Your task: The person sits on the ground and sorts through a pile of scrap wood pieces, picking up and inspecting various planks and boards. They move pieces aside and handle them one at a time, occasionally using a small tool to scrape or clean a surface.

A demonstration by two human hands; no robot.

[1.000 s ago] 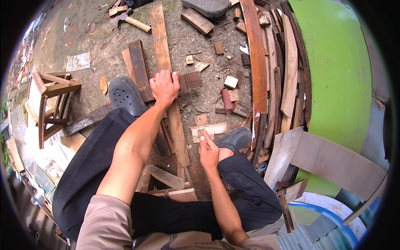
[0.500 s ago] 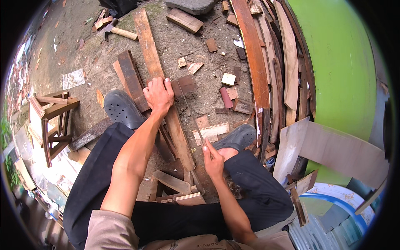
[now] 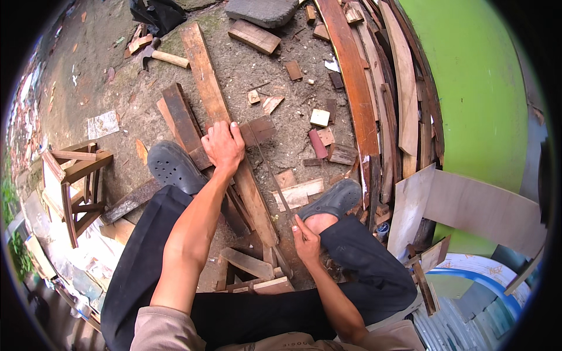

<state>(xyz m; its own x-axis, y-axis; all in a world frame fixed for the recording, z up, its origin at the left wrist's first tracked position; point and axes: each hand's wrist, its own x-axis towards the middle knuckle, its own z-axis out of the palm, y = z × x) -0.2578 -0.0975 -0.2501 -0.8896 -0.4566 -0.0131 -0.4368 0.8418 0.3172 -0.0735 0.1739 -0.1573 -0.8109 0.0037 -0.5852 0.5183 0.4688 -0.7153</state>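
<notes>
My left hand (image 3: 223, 145) is closed over a short dark board (image 3: 259, 130), holding it crosswise on a long brown plank (image 3: 205, 73) on the ground. The board's right end sticks out past the plank. My right hand (image 3: 307, 241) grips a handsaw by its near end; the handle is hidden in my fingers. Seen nearly edge-on, the thin saw blade (image 3: 271, 172) slants away to the left, its far end at the board just right of my left hand. My dark clogs (image 3: 174, 167) are on either side of the plank.
A hammer (image 3: 164, 57) lies at the far left, near a grey stone slab (image 3: 261, 10). Small wood offcuts (image 3: 319, 118) are scattered right of the plank. Long boards (image 3: 401, 88) are stacked along a green wall (image 3: 468, 99). A small wooden frame (image 3: 76, 181) stands at left.
My right hand has drawn the saw slightly back toward me. My left hand stays on the dark board. The whole view has shifted a little.
</notes>
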